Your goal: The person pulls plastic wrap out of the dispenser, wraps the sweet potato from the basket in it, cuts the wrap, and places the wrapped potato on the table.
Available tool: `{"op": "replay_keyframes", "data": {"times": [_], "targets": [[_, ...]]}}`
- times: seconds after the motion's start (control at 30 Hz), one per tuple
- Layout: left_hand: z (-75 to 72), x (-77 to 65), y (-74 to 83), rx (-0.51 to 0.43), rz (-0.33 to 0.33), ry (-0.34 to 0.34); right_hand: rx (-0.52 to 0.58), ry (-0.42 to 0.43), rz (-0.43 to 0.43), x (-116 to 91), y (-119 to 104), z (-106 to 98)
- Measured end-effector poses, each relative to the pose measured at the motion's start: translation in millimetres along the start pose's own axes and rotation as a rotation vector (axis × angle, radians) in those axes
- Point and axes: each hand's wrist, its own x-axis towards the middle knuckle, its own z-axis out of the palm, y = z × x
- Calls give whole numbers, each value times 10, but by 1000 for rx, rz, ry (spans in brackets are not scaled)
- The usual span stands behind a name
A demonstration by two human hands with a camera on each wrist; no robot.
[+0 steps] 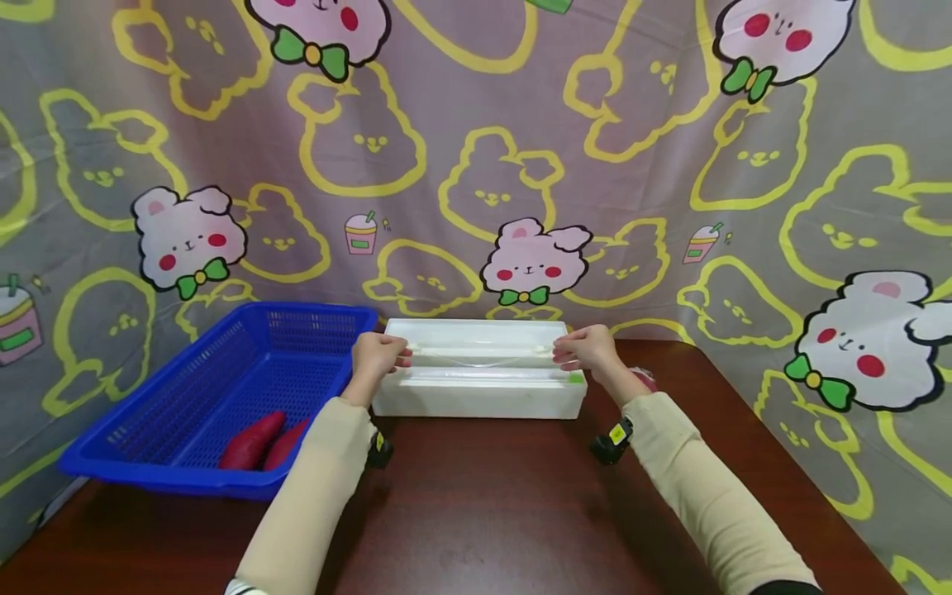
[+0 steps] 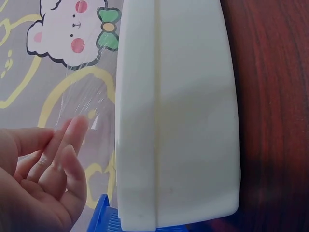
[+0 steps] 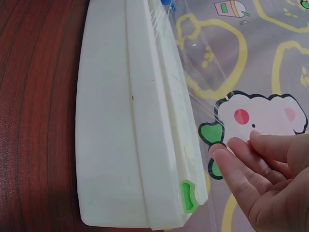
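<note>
On the table (image 1: 483,504), white dispenser (image 1: 476,402) was set | over it, clear film (image 2: 91,99) was held, judged light, limp, clingy, easily torn, best gripped at corners | ends were pinched by left hand (image 1: 378,354) and right hand (image 1: 590,347)

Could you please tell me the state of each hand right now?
Left hand: closed, pinching the clear plastic wrap.
Right hand: closed, also pinching the clear plastic wrap.
</note>
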Motion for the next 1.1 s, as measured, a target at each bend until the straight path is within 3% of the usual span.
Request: {"op": "replay_keyframes", "data": {"times": [0.6, 1.1], "targets": [[-58, 11, 118, -108, -9, -10, 11, 19, -4, -33, -112, -66], [-110, 42, 189, -78, -25, -25, 11, -28, -12, -33, -191, -129]]}}
